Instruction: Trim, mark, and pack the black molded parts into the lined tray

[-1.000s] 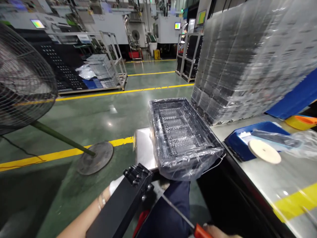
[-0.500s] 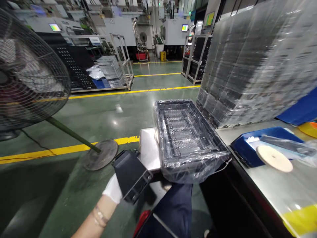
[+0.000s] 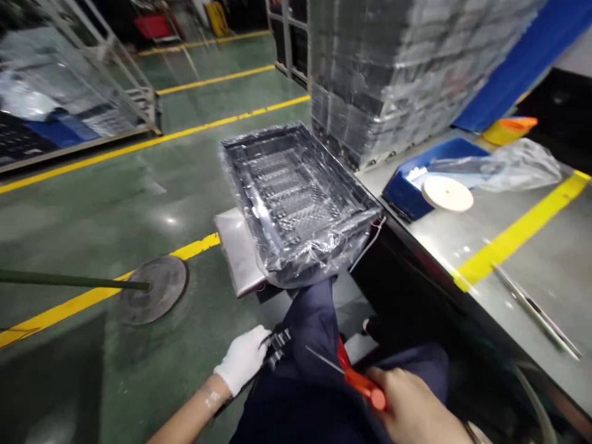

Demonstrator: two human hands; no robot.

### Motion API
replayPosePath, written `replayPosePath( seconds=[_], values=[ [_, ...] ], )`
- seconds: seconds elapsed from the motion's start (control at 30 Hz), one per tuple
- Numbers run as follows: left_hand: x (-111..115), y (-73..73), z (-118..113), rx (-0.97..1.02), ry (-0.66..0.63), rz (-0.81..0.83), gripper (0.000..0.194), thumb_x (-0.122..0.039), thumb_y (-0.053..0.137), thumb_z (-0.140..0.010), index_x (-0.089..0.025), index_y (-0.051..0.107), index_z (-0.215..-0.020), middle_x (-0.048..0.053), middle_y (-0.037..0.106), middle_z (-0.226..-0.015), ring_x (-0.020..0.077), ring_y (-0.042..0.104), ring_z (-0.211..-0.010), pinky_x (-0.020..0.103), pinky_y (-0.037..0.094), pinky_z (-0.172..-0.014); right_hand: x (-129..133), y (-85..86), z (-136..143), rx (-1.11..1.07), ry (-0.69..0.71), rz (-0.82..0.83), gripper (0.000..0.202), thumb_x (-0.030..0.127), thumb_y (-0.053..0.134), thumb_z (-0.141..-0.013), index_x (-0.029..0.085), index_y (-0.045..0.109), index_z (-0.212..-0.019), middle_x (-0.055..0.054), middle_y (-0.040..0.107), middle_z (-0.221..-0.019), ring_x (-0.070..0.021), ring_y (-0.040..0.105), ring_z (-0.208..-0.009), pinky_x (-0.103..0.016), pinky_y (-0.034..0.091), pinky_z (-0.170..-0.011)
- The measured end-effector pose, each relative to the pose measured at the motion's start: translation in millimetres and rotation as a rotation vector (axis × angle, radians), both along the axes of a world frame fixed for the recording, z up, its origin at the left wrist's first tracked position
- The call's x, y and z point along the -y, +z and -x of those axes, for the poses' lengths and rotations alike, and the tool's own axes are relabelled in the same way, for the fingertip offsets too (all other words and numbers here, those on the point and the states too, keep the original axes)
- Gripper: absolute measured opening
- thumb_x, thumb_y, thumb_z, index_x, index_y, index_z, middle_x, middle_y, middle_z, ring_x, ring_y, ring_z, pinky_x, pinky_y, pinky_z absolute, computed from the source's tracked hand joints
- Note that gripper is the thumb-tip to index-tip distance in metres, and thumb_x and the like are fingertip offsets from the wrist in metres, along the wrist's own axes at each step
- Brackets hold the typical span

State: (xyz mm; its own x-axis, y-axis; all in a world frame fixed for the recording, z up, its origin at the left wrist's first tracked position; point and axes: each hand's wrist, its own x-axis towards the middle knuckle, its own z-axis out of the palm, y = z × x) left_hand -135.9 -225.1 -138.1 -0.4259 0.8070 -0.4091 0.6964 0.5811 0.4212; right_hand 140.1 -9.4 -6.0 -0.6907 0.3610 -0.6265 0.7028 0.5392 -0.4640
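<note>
My left hand (image 3: 247, 357), in a white glove, is closed on a black plastic part (image 3: 279, 346) at the lower middle, beside my dark-trousered leg. The hand hides much of the part. To the right, my bare right hand (image 3: 407, 401) grips an orange-handled tool (image 3: 365, 387) with a thin metal blade pointing left, toward the part but apart from it. Beyond my knees stands a black crate (image 3: 277, 262) lined with clear plastic film, resting partly over a grey box-like support (image 3: 238, 250).
On the right, a metal worktable (image 3: 518, 296) holds a blue bin (image 3: 409, 200), a cream disc (image 3: 447, 193), a plastic bag (image 3: 522, 163) and a slim pen-like tool (image 3: 539, 314). Film-wrapped stacks (image 3: 356, 80) rise behind. A round stand base (image 3: 155, 290) sits on the floor at left.
The view has tilted down and turned right. My left hand has brought the black part lower, close to my leg. My right hand has come into view holding the orange-handled tool.
</note>
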Motion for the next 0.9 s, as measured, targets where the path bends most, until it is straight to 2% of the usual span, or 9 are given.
replayPosePath(
  seconds=[0.13,0.23,0.33,0.57,0.73,0.83,0.9],
  values=[
    [8.6,-23.0,0.9,0.018,0.010,0.002,0.036,-0.017,0.040,-0.091,-0.015,0.072,-0.107,0.013,0.074,-0.110,0.0241,0.069,-0.105,0.036,0.050,-0.101,6.8,-18.1,17.0,0.127,0.028,-0.010,0.020,0.013,0.054,-0.083,0.021,0.072,-0.087,-0.011,0.079,-0.086,-0.0310,0.076,-0.085,-0.032,0.047,-0.067],
    [13.6,-29.9,2.8,0.019,0.021,0.007,0.036,-0.019,0.039,-0.091,-0.011,0.071,-0.105,0.017,0.073,-0.112,0.0269,0.069,-0.108,0.039,0.049,-0.103,7.8,-31.1,30.2,0.120,0.021,-0.002,0.019,0.017,0.056,-0.085,0.018,0.074,-0.091,-0.015,0.078,-0.090,-0.0333,0.075,-0.090,-0.034,0.049,-0.072],
    [16.0,-34.3,2.2,0.011,0.027,0.003,0.038,-0.019,0.038,-0.090,-0.012,0.071,-0.106,0.016,0.073,-0.111,0.0274,0.069,-0.107,0.040,0.050,-0.102,6.3,-39.5,40.2,0.122,0.025,-0.007,0.021,0.017,0.056,-0.085,0.015,0.075,-0.093,-0.017,0.078,-0.091,-0.0338,0.075,-0.091,-0.035,0.050,-0.074],
    [14.9,-35.4,-2.4,0.029,0.038,-0.007,0.039,-0.019,0.038,-0.088,-0.011,0.071,-0.108,0.015,0.073,-0.105,0.0305,0.068,-0.102,0.046,0.051,-0.098,2.3,-46.9,50.0,0.122,0.045,-0.006,0.024,0.016,0.055,-0.084,0.012,0.076,-0.094,-0.019,0.078,-0.092,-0.0353,0.075,-0.091,-0.038,0.053,-0.076],
    [13.6,-31.7,-5.8,0.051,0.064,0.017,0.044,-0.019,0.038,-0.086,-0.007,0.070,-0.112,0.019,0.071,-0.113,0.0336,0.066,-0.108,0.049,0.046,-0.104,0.3,-49.3,50.7,0.125,0.033,0.019,0.023,0.015,0.056,-0.083,0.011,0.076,-0.094,-0.020,0.077,-0.092,-0.0348,0.075,-0.092,-0.037,0.053,-0.077],
    [11.0,-31.8,-5.3,0.068,0.106,0.019,0.042,-0.021,0.040,-0.084,-0.009,0.071,-0.110,0.018,0.072,-0.113,0.0336,0.066,-0.108,0.049,0.046,-0.104,-3.2,-46.9,45.2,0.119,0.012,0.039,0.022,0.016,0.058,-0.082,0.011,0.076,-0.093,-0.020,0.077,-0.092,-0.0349,0.075,-0.093,-0.036,0.052,-0.077],
    [8.7,-31.3,1.2,0.093,0.145,0.001,0.037,-0.023,0.042,-0.083,-0.014,0.073,-0.103,0.016,0.074,-0.108,0.0330,0.068,-0.103,0.049,0.047,-0.102,-7.6,-41.0,38.3,0.101,-0.004,0.058,0.019,0.019,0.059,-0.081,0.013,0.076,-0.088,-0.018,0.077,-0.087,-0.0330,0.075,-0.087,-0.033,0.050,-0.071]
  ],
)
